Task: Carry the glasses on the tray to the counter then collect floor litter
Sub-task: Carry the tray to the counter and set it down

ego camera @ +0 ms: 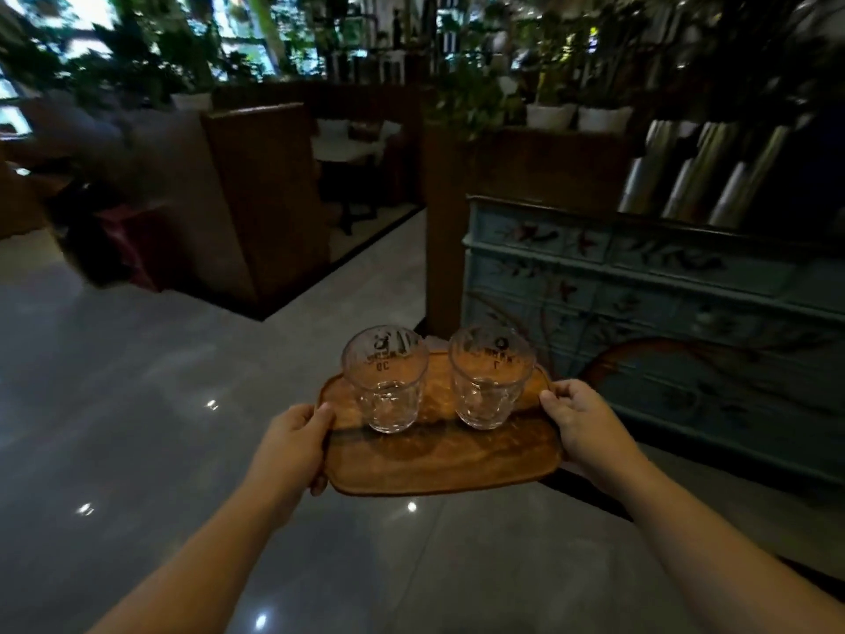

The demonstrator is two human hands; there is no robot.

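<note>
Grey floor tiles (137,404) stretch ahead; a painted blue cabinet (663,313) stands at two o'clock. My left hand (292,443) and right hand (583,421) clamp the wooden tray (439,464) bearing two upright glasses (386,379).

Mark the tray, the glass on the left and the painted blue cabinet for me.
wooden tray (439,464), head view, bare wood near its front edge.
left glass (388,382), head view, middle of its clear wall.
blue cabinet (663,313), head view, painted drawer front.
</note>
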